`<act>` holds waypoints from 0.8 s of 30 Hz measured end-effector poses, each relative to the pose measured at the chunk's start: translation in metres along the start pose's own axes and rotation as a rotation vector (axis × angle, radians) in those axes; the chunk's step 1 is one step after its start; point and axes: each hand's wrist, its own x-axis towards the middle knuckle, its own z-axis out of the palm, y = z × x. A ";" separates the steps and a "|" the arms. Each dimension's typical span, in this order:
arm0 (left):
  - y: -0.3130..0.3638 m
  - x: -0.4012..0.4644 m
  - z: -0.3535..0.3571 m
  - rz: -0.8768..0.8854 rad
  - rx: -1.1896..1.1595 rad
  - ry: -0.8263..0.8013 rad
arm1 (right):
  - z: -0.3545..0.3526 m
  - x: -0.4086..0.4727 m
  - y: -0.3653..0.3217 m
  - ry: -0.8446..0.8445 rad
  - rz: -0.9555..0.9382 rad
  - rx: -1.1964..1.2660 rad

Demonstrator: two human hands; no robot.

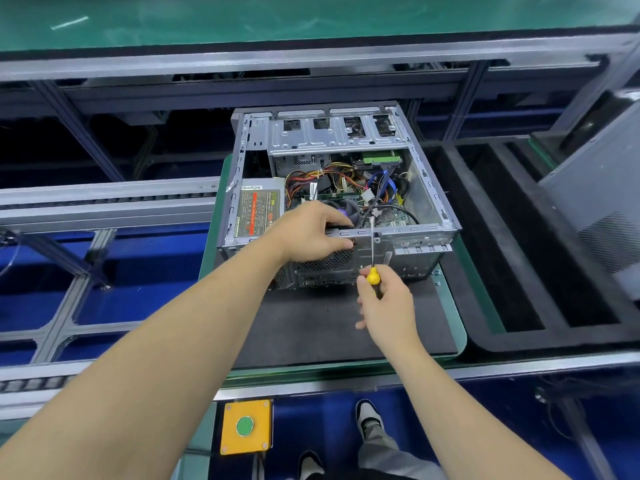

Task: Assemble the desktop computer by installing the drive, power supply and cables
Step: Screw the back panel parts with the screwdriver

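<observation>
The open computer case (341, 199) lies on its side on the dark mat (332, 323), power supply (258, 211) in its near-left corner. Your left hand (311, 233) curls over the case's near rim, gripping it. Your right hand (388, 306) pinches the screwdriver (372, 258) by its yellow handle, shaft running near-to-far, tip at that rim.

A yellow box (246, 426) with a green button (245, 426) sits below the worktop's near edge. A black foam tray (512, 244) lies right of the dark mat (311, 327).
</observation>
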 end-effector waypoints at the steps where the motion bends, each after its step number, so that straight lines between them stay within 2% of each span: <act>1: 0.001 0.000 0.000 -0.005 -0.004 -0.001 | -0.003 -0.004 0.004 -0.024 -0.006 -0.029; 7: 0.006 -0.004 0.000 -0.019 0.002 0.028 | -0.007 -0.019 0.008 -0.082 0.022 -0.071; 16: 0.006 -0.005 0.002 -0.028 0.032 0.041 | -0.008 -0.021 0.001 -0.022 0.125 -0.101; 24: 0.006 -0.004 0.002 -0.024 0.029 0.036 | -0.014 -0.025 -0.003 -0.033 0.121 -0.159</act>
